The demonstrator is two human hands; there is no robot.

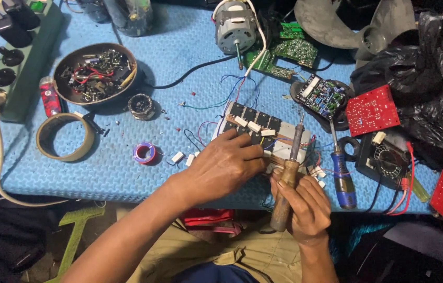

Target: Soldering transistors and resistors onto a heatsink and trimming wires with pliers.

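Observation:
My right hand [305, 207] grips a soldering iron [290, 167] by its wooden handle, tip pointing up and away over a grey board with black square parts and white resistors [255, 123]. My left hand [226, 165] rests on the near edge of that board, fingers pressed down on its wires. Thin red, blue and yellow wires run out of the board on both sides.
A blue-handled screwdriver [342, 175] lies right of the board. A bowl of scrap parts [95, 73], tape ring [65, 137], solder spool [144, 153], small motor [234, 29], green, black and red circuit boards [370, 110] and a green power strip [28, 57] crowd the blue mat.

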